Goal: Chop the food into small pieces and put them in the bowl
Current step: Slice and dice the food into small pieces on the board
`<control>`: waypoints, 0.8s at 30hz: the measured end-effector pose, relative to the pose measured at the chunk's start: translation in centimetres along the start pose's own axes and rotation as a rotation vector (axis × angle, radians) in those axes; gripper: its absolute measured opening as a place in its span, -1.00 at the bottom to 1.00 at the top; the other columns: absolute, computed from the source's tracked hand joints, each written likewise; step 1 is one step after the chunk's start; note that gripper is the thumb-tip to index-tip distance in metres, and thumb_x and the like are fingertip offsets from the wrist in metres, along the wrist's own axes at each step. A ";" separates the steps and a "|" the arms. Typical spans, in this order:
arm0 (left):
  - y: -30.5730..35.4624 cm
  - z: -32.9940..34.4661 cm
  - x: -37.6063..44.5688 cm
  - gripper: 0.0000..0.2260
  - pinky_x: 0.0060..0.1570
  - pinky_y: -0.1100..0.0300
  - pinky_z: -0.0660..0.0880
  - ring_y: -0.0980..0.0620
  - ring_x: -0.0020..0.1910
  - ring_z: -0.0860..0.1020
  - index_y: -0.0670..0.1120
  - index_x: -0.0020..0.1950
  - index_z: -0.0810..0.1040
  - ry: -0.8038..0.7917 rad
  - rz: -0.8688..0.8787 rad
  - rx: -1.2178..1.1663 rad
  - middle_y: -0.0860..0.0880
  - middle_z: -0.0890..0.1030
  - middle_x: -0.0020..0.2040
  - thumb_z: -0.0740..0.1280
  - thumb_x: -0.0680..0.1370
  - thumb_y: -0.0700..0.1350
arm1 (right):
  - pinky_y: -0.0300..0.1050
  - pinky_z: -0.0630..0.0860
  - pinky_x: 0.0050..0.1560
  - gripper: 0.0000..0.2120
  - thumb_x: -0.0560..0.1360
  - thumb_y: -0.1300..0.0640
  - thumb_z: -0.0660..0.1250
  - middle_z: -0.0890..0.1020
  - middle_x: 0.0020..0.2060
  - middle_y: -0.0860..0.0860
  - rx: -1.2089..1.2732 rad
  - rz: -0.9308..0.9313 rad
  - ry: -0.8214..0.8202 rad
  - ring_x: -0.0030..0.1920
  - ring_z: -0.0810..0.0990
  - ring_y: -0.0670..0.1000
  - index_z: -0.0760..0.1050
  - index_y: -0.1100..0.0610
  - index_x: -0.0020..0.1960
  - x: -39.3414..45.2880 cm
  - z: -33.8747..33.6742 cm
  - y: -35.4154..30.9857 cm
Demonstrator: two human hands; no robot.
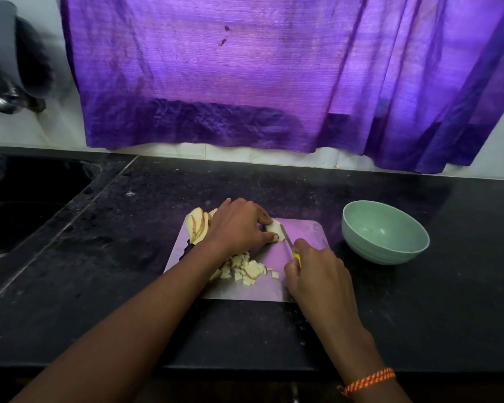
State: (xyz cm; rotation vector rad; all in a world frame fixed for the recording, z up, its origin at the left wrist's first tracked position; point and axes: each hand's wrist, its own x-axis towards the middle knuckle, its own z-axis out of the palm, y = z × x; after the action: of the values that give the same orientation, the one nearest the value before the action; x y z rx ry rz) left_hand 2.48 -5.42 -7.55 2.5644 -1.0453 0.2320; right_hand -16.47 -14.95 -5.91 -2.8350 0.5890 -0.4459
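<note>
Overhead, a purple curtain hangs behind a dark stone counter, on which a pale cutting board lies with a green bowl just beside it to the right, nothing visible inside. At the board's far left corner a fan of uncut slices waits; near its middle lies a heap of small diced pieces. The left hand curls over one slice, thumb and fingertips pinching it flat against the board. The right hand is wrapped round the yellow handle of a small knife, whose blade meets the slice's right end. The food looks light, firm yet easily cut, perhaps slightly slick, so it should be held low by its edges with fingertips tucked back from the blade. The dice will scatter; scooping them together seems wiser than picking singly.
</note>
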 end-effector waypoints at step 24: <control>-0.4 -0.1 0.1 -0.57 0.63 -0.20 0.15 0.12 0.26 0.62 0.07 0.27 0.74 0.004 -0.006 -0.029 0.21 0.69 0.27 0.49 0.53 0.30 | -0.06 0.28 -0.21 -0.72 0.64 0.03 0.21 0.36 -0.22 0.00 0.083 0.049 0.108 -0.21 0.33 0.09 0.46 0.00 0.32 0.4 0.1 0.3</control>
State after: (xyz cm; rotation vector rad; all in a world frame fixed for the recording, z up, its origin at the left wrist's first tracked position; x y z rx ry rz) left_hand 2.84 -5.21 -7.53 2.5396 -1.0321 0.2183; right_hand -16.21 -15.41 -5.94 -2.7249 0.6428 -0.6031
